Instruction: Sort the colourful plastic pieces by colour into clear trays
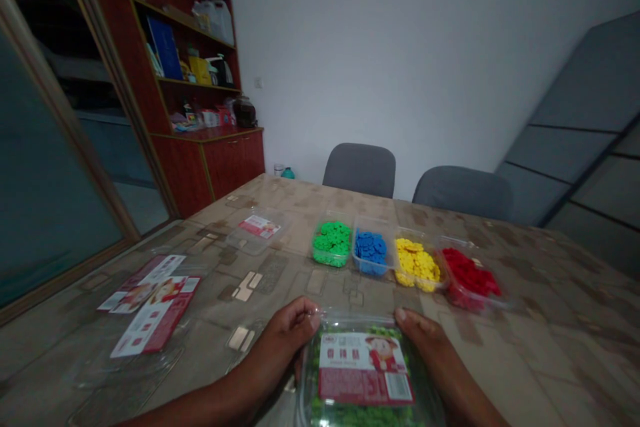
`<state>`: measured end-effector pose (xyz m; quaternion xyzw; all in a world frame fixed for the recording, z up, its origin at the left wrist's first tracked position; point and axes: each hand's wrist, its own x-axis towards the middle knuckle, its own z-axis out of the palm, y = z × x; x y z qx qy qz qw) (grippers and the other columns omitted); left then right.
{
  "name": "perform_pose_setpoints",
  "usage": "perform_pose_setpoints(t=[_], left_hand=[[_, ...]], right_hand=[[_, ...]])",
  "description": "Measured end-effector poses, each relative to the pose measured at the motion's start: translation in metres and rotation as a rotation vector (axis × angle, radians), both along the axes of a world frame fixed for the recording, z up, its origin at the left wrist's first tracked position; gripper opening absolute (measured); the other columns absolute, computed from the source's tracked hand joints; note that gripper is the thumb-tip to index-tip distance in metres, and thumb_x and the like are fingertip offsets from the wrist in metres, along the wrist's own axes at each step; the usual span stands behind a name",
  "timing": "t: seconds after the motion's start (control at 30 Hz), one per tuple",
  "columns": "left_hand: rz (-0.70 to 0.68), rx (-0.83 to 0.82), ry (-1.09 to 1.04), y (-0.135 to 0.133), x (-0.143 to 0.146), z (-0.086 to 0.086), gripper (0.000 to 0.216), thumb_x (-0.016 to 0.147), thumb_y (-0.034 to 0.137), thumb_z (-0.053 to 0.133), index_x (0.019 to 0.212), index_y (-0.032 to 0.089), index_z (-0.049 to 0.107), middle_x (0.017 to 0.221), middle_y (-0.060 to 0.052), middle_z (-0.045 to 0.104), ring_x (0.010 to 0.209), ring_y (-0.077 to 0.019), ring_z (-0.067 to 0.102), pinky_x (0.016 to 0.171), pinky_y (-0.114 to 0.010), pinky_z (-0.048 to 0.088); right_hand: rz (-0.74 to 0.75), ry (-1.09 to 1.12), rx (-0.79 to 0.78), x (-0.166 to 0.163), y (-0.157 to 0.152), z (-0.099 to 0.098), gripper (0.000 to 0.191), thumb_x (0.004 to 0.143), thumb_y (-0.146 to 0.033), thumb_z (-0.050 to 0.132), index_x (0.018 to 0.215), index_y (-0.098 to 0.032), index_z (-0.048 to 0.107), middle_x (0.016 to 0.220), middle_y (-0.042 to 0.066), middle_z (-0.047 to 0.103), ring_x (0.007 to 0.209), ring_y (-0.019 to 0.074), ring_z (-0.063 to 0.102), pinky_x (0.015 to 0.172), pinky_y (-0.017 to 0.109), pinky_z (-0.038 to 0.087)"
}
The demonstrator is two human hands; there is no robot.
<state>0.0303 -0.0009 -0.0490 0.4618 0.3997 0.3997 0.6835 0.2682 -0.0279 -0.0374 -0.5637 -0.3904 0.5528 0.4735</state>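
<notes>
The clear plastic box [364,373] is at the bottom middle of the view, right in front of the person. I cannot tell if it sits on the counter [295,287] or is held a little above it. Its top has a label that is white above and red below, with a small figure in a hat and a barcode. Lots of little green bits show through the plastic.

The left hand [293,332] holds the far left corner, and the right hand [425,337] holds the far right corner. The fingers of both hands are closed on the box, with some of them hidden from sight.

Past the box, four clear tubs [374,224] stand in a slanting row. From left to right they have green pieces [333,240], blue pieces [371,250], yellow pieces [415,263] and red pieces [467,277] in them.

To the left of the green ones, a clear lid [257,230] with a label lies flat. More clear lids [157,320] with red and white labels lie nearer, on the left side, and they overlap.

Behind the counter are two gray chairs [360,170]. A red-brown cabinet [233,163] with shelves stands far back on the left.
</notes>
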Motion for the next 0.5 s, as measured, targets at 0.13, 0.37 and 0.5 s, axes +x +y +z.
perform_pose_setpoints(t=[0.13,0.37,0.5], left_hand=[[0.008,0.118,0.067,-0.002,-0.002,0.004,0.041,0.082,0.056,0.065,0.083,0.016,0.056,0.074,0.000,0.057,0.065,-0.0141,0.054,0.057,-0.023,0.040],[-0.029,-0.121,-0.005,0.004,-0.005,0.004,0.040,0.072,0.048,0.075,0.090,0.015,0.061,0.065,0.002,0.057,0.050,-0.0102,0.050,0.045,-0.019,0.034],[-0.060,-0.222,0.000,0.011,-0.004,0.007,0.035,0.069,0.041,0.075,0.086,0.015,0.060,0.063,0.002,0.057,0.049,-0.0097,0.051,0.042,-0.017,0.034]], right_hand=[[-0.006,-0.100,0.026,0.003,0.002,-0.007,0.053,0.070,-0.070,0.068,0.062,-0.020,0.052,0.053,-0.003,0.055,0.054,0.0158,0.055,0.052,0.024,0.042],[0.001,-0.076,0.024,0.002,-0.003,-0.005,0.049,0.075,-0.068,0.065,0.075,-0.018,0.062,0.062,0.000,0.061,0.059,0.0181,0.059,0.054,0.026,0.044],[0.038,-0.054,0.022,0.004,0.000,-0.009,0.052,0.072,-0.068,0.068,0.080,-0.016,0.067,0.063,0.001,0.063,0.058,0.0181,0.058,0.053,0.026,0.043]])
